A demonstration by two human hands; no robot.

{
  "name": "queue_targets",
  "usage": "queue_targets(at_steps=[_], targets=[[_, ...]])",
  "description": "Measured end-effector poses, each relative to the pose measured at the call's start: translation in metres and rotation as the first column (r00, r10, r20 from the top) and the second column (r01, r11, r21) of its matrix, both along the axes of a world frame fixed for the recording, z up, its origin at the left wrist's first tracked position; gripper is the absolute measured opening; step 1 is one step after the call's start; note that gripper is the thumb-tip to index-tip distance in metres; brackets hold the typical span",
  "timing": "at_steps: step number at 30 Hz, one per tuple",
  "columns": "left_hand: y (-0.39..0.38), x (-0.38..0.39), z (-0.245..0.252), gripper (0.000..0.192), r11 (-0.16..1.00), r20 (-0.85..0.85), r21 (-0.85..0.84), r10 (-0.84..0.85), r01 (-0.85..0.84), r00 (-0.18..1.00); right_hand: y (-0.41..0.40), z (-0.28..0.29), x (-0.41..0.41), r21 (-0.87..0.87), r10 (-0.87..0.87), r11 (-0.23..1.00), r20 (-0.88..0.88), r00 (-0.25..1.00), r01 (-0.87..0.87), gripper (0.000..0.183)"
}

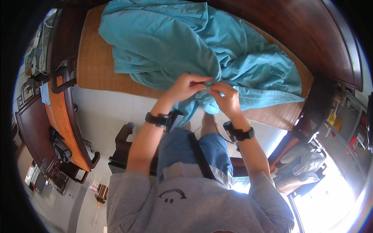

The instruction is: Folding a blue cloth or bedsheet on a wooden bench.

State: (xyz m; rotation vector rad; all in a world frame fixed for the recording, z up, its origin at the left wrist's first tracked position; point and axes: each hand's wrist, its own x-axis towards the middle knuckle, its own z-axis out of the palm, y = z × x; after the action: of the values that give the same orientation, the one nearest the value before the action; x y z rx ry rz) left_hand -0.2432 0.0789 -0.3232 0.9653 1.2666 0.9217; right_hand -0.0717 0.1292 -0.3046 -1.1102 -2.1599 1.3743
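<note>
A large crumpled turquoise cloth point(163, 43) lies spread over a woven mat point(96, 64) on a long wooden seat in front of me. My left hand point(189, 86) pinches a bit of the cloth between thumb and index finger near its front edge. Close beside it, my right hand point(225, 94) pinches the same part of the cloth, the fingertips of both hands almost touching. Some of the cloth hangs over the seat's front edge towards my knees. What exactly lies between the fingertips is too small to tell.
The seat's dark wooden backrest point(291, 26) rises behind the cloth. At the left stands a wooden bench with an orange cushion point(67, 125) and a dark item on it. A dark wooden furniture piece point(123, 137) is beside my left forearm. Clothing point(309, 163) lies piled at the right.
</note>
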Motion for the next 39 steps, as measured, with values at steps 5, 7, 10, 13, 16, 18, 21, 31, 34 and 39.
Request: queue_targets(at_steps=[5, 7, 10, 13, 16, 18, 21, 31, 34, 39], targets=[[0.005, -0.001, 0.006, 0.032, 0.997, 0.084, -0.012, -0.077, 0.078, 0.994, -0.010, -0.010, -0.002, 0.273, -0.147, 0.950, -0.030, 0.989, 0.149, 0.018], [0.004, 0.004, 0.001, 0.028, 0.999, 0.122, -0.039, -0.024, 0.029, 0.992, -0.016, -0.010, -0.005, 0.357, -0.206, 0.914, 0.002, 0.979, 0.192, 0.018], [0.001, 0.013, -0.009, 0.021, 0.993, 0.159, -0.083, 0.098, -0.086, 0.982, -0.027, -0.013, -0.008, 0.441, -0.263, 0.871, 0.050, 0.963, 0.215, 0.019], [-0.003, 0.020, -0.015, 0.017, 0.968, 0.223, -0.127, 0.240, -0.216, 0.945, -0.037, -0.020, -0.012, 0.449, -0.245, 0.875, 0.087, 0.966, 0.181, 0.020], [-0.008, 0.022, -0.019, 0.016, 0.938, 0.288, -0.171, 0.340, -0.301, 0.895, -0.044, -0.018, -0.016, 0.425, -0.257, 0.881, 0.066, 0.964, 0.206, 0.027], [-0.011, 0.023, -0.020, 0.017, 0.928, 0.292, -0.181, 0.366, -0.325, 0.884, -0.045, -0.015, -0.016, 0.390, -0.258, 0.896, 0.063, 0.964, 0.214, 0.027], [-0.013, 0.026, -0.020, 0.017, 0.925, 0.365, -0.207, 0.375, -0.318, 0.852, -0.044, -0.016, -0.014, 0.304, -0.250, 0.929, 0.096, 0.963, 0.211, 0.027], [-0.018, 0.024, -0.018, 0.017, 0.919, 0.363, -0.177, 0.393, -0.352, 0.845, -0.038, -0.012, -0.009, 0.128, -0.270, 0.956, 0.035, 0.962, 0.264, 0.020], [-0.020, 0.023, -0.015, 0.017, 0.937, 0.301, -0.160, 0.346, -0.311, 0.889, -0.040, -0.009, -0.006, 0.123, -0.287, 0.951, 0.011, 0.958, 0.283, 0.021], [-0.016, 0.018, -0.004, 0.018, 0.974, 0.141, -0.100, 0.216, -0.203, 0.966, -0.035, -0.008, 0.000, 0.090, -0.262, 0.962, 0.040, 0.964, 0.258, 0.025]])
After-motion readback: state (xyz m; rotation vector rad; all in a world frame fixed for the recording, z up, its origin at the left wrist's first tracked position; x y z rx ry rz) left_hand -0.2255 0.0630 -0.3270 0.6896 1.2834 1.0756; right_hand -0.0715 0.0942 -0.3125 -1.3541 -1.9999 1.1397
